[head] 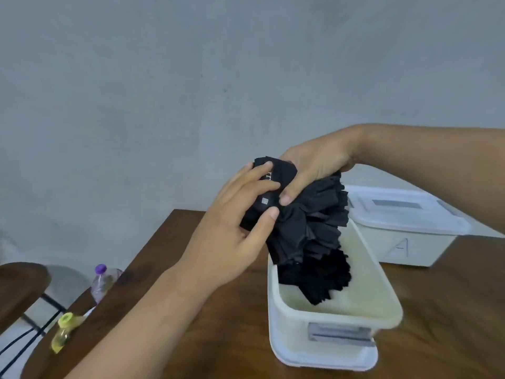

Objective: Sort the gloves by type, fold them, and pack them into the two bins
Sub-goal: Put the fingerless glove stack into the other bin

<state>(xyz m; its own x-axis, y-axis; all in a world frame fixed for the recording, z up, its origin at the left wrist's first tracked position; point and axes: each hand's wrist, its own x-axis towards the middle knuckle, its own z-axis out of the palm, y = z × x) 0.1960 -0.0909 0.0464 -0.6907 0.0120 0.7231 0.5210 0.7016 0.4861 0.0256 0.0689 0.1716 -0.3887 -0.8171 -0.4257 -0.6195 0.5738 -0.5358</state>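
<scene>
Nearest my view, the left hand (240, 222) reaches up from the bottom edge, its fingers (259, 187) curled onto a stack of black gloves (308, 231). The right hand (317, 162) clamps the same stack from above, thumb in front and fingers behind. I see the stack tilted over the open bin (338, 318), its lower end dipping inside the walls; whether it touches the floor of the bin I cannot tell. Just behind, on the table (451, 310), the lidded bin (410, 242) marked A hides its contents. I judge the job late: this folded batch needs seating and the open bin closing.
</scene>
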